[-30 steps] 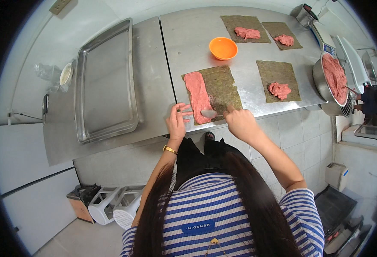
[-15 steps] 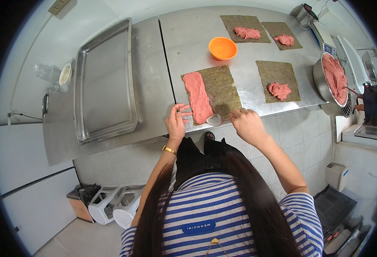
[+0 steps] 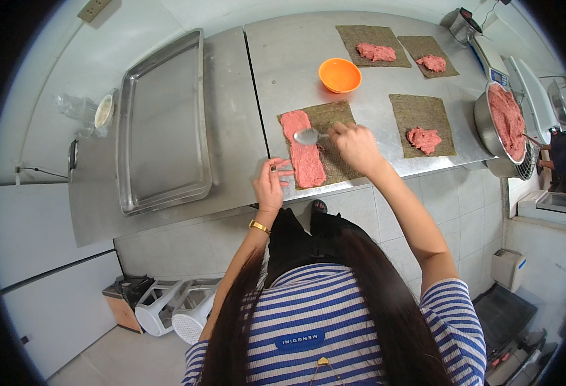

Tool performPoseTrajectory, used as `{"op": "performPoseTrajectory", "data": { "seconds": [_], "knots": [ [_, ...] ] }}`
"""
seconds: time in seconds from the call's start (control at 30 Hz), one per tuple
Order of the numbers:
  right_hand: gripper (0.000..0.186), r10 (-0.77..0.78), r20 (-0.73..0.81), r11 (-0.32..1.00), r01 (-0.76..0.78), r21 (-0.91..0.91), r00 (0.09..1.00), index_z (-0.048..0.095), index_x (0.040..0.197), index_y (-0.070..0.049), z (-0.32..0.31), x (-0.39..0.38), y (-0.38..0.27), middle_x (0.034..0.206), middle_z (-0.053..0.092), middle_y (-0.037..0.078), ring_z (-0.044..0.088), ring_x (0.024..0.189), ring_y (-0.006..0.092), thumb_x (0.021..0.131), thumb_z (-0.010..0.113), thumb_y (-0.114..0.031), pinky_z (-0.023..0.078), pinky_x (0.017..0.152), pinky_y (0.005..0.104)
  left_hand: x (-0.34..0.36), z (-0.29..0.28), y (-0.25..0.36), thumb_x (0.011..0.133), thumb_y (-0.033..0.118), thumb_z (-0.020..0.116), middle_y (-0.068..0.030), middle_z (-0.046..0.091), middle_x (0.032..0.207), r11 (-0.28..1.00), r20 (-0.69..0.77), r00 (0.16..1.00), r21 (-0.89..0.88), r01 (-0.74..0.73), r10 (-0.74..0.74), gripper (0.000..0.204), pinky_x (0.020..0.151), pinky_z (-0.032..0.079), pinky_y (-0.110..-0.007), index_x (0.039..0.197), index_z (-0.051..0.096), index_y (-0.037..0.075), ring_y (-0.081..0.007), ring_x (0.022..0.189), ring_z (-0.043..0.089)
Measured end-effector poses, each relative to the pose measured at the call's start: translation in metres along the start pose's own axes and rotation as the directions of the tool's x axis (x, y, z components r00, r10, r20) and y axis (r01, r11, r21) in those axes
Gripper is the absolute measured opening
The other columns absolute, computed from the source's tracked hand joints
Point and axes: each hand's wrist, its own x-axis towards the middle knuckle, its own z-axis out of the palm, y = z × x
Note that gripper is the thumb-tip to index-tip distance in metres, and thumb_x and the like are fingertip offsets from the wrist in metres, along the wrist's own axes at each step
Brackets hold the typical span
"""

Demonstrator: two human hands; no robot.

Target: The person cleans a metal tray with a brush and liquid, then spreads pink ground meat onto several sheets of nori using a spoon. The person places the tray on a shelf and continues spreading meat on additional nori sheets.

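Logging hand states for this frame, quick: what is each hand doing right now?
Left hand: open, fingers resting on the near edge of the seaweed sheet.
Right hand: closed on a spoon, its bowl on the meat strip.

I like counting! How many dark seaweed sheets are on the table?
4: one under the right hand, one right of it, two at the back.

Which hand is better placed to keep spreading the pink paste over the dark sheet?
The right hand. It already holds the spoon, whose bowl rests on the pink paste. The left hand presses its fingers on the dark sheet at the near left corner, steadying it.
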Motion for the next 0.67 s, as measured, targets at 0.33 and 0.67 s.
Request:
{"op": "performPoseTrajectory", "data": {
  "seconds": [0.33, 0.67],
  "knots": [
    [0.011, 0.046, 0.215, 0.995, -0.064, 0.076, 0.976, 0.062, 0.075, -0.004, -0.014, -0.026, -0.024, 0.079, 0.062, 0.012, 0.066, 0.069, 0.0277, 0.077, 0.054, -0.011, 0.053, 0.056, 0.0381, 0.0, -0.001, -0.002, 0.1, 0.026, 0.03, -0.0145, 0.066, 0.106, 1.0, 0.009, 1.0, -0.028, 0.005, -0.004, 0.034, 0.061, 0.054, -0.026, 0.112, 0.049, 0.0, -0.0209, 0.083, 0.068],
    [0.027, -0.011, 0.394, 0.99, -0.044, 0.132, 0.919, 0.068, 0.101, -0.013, -0.047, -0.035, -0.013, 0.088, 0.064, 0.007, 0.066, 0.072, 0.0279, 0.078, 0.054, -0.01, 0.053, 0.061, 0.039, 0.0, -0.001, 0.004, 0.099, 0.022, 0.029, -0.0147, 0.066, 0.106, 1.0, 0.009, 1.0, 0.017, -0.01, 0.009, 0.033, 0.061, 0.054, -0.026, 0.112, 0.049, 0.0, -0.0212, 0.083, 0.069]
  ]
}}
